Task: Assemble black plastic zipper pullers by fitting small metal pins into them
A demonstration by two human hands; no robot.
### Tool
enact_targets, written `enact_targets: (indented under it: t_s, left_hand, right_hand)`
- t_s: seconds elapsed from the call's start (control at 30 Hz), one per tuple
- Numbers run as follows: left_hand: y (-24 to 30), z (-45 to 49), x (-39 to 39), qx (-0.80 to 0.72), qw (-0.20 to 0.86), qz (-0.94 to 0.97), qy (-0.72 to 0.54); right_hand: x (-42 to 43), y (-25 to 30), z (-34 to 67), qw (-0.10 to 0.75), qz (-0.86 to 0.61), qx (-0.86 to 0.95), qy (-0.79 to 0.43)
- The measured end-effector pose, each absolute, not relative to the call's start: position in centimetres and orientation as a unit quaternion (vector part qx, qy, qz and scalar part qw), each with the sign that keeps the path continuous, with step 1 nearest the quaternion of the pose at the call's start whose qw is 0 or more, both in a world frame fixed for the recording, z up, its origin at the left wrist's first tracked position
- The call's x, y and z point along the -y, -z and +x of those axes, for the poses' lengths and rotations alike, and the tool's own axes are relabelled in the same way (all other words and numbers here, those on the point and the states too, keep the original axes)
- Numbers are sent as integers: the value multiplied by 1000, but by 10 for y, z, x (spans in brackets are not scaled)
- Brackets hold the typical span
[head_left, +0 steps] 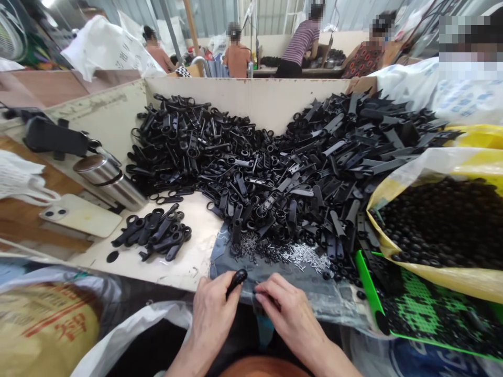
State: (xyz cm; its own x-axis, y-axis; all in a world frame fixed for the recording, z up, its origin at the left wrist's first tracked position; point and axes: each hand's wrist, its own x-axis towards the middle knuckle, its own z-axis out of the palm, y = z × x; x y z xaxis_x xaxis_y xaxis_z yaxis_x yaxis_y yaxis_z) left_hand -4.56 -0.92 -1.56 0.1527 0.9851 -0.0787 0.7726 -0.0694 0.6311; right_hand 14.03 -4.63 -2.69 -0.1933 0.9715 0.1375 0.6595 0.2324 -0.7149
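Note:
My left hand point(214, 309) is closed around a black plastic handle-like part point(236, 281), whose rounded end sticks up past the thumb. Beside it, at the table's front edge, my right hand point(286, 302) has its fingers pinched together; whatever is between the fingertips is too small to make out. Just beyond both hands, silver screws point(304, 256) and smaller metal bits point(248, 245) lie on a dark cloth point(226, 256). Behind them rises a big heap of black plastic parts point(255, 180). A smaller group of black handle parts point(155, 230) lies to the left.
On the left are a steel flask point(112, 180), a phone point(82, 214) and a white bag point(131, 335). At right, a yellow-white sack point(440, 272) of round black pieces stands over a green tray point(369, 290). A low board point(251, 99) closes the back; several people sit or stand beyond.

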Motion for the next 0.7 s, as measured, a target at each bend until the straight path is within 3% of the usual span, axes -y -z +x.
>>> enact_targets:
  t_s: [0.13,0.23,0.33,0.5,0.7]
  left_hand:
    - [20,-44,5,-579,285,739,-195]
    - [23,-47,2,-570,298,739,-201]
    - [25,-48,3,-588,331,704,-221]
    - [13,-40,6,-591,590,432,-341]
    - [-7,-28,10,-546,698,277,-372]
  right_hand:
    - [39,37,133,227,-560,773,-192]
    - [37,40,137,225,-560,775,-187]
    - [37,35,144,305,-568,704,-297]
    - [31,24,138,439,-569,447,-532]
    - [20,21,122,557,-497,440,-499]
